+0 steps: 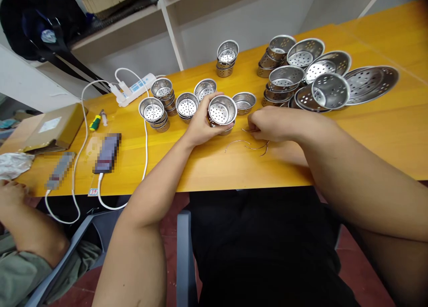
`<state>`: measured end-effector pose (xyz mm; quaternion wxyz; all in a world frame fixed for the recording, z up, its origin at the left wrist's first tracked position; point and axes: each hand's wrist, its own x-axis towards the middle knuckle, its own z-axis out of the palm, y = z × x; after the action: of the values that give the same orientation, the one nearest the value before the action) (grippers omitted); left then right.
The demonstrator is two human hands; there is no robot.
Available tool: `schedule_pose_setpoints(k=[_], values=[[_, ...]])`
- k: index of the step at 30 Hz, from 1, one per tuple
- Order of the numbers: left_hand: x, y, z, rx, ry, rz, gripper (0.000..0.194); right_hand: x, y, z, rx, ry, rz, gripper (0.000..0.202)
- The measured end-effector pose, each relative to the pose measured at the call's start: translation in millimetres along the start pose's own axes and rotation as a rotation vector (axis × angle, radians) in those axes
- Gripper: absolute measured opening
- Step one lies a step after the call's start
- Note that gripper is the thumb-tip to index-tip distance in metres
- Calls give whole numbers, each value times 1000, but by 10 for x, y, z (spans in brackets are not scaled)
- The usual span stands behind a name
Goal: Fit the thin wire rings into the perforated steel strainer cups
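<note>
My left hand [204, 123] is wrapped round a perforated metal cup [222, 111], whose open mouth tilts toward me. Just to its right, my right hand [267, 123] is low over the table with its fingers pinched together. A thin curved wire [248, 130] sticks out from those fingertips. More bent wires [238, 141] lie on the yellow table below the hand. Behind the held cup stands another perforated cup [244, 103]. Left of my left hand are stacked cups [187, 106], some with a wire across the mouth.
Stacked perforated cups [284, 79] and a wide perforated dish [371, 85] stand at the right. A power strip [137, 89], white cables, a phone [107, 153], a screwdriver [95, 122] and a cardboard box [63, 126] are at the left. A person's arm [30, 227] rests at the far left.
</note>
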<state>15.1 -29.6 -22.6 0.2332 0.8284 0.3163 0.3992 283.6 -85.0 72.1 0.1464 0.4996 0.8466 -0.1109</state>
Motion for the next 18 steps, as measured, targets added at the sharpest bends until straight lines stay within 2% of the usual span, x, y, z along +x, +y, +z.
schedule_pose_setpoints(k=[8, 12, 15, 18], values=[[21, 29, 1, -83, 38, 1, 103, 33, -124, 25, -83, -8, -28, 17], [21, 59, -6, -78, 50, -12, 104, 51, -109, 30, -21, 40, -43, 8], [14, 70, -7, -90, 49, -17, 105, 48, -24, 11, 80, 160, -59, 10], [7, 71, -11, -86, 67, -10, 103, 5, 55, -28, 243, 365, -82, 15]])
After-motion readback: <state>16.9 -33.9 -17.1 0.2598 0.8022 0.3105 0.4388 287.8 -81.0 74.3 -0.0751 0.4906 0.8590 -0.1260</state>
